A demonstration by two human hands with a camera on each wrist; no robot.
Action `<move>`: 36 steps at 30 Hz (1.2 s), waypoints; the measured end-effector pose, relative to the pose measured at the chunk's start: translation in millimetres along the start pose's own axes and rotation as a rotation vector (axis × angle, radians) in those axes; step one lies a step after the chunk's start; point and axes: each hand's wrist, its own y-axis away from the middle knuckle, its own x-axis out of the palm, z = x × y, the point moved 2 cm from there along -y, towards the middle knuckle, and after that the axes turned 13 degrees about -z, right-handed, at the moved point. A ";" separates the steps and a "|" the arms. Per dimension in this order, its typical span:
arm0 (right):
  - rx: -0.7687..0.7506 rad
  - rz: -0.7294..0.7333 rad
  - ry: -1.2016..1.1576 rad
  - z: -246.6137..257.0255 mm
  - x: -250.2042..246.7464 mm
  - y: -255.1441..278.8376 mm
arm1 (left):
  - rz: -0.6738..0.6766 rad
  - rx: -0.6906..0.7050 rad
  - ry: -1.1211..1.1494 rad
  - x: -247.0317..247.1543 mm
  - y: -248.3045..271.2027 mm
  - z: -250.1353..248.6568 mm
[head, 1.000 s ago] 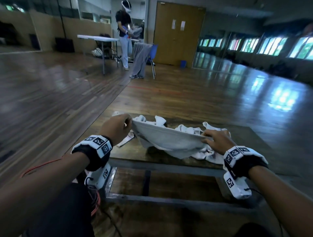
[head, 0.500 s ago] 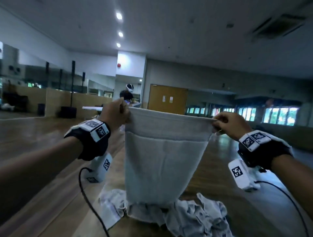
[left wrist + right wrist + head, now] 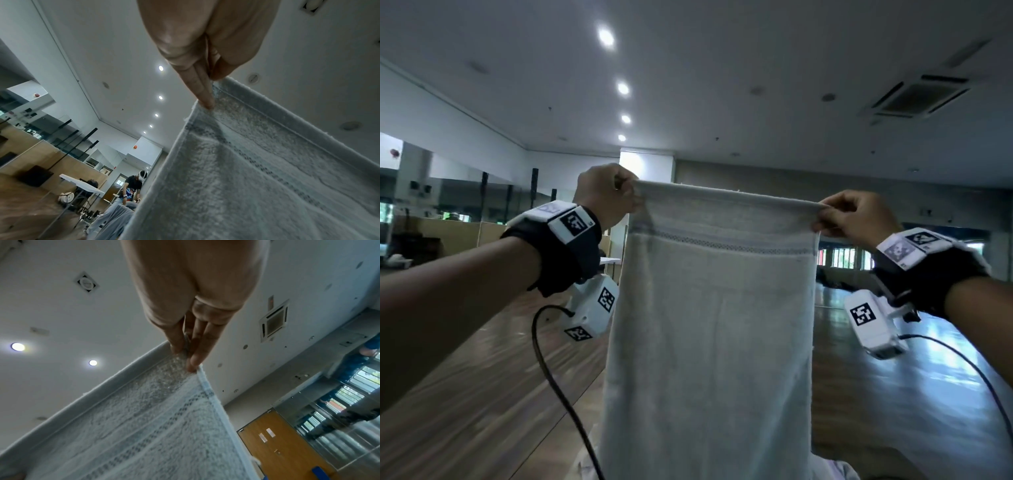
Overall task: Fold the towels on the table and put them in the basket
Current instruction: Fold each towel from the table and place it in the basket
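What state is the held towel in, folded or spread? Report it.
Spread, not folded. The towel hangs as a single flat sheet, its top edge stretched between the left hand and right hand, each pinching a corner.

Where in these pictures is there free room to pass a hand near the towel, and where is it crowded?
The free room is to either side of the hanging towel, under each wrist. Its top corners are taken: the left hand and right hand pinch them. The table below is hidden behind the towel.
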 end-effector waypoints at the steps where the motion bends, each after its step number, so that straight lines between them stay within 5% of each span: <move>1: 0.008 -0.007 -0.005 -4.7 2.5 -3.1 | 0.005 0.014 -0.042 1.8 -1.0 3.6; 12: 0.090 0.092 0.114 -100.3 64.9 32.0 | 0.224 0.041 -0.296 34.0 48.1 102.6; 18: 0.114 0.025 0.138 -134.2 87.8 45.1 | 0.134 0.146 -0.340 57.2 68.9 138.0; 25: 0.227 0.069 0.118 -197.4 111.0 98.9 | 0.125 0.035 -0.291 72.5 136.6 205.5; 31: 0.327 0.288 0.222 -287.9 111.7 216.9 | 0.397 -0.108 -0.302 62.6 262.1 282.8; 36: 0.294 0.557 0.404 -344.0 89.4 328.8 | 0.823 -0.129 -0.423 39.0 374.7 321.7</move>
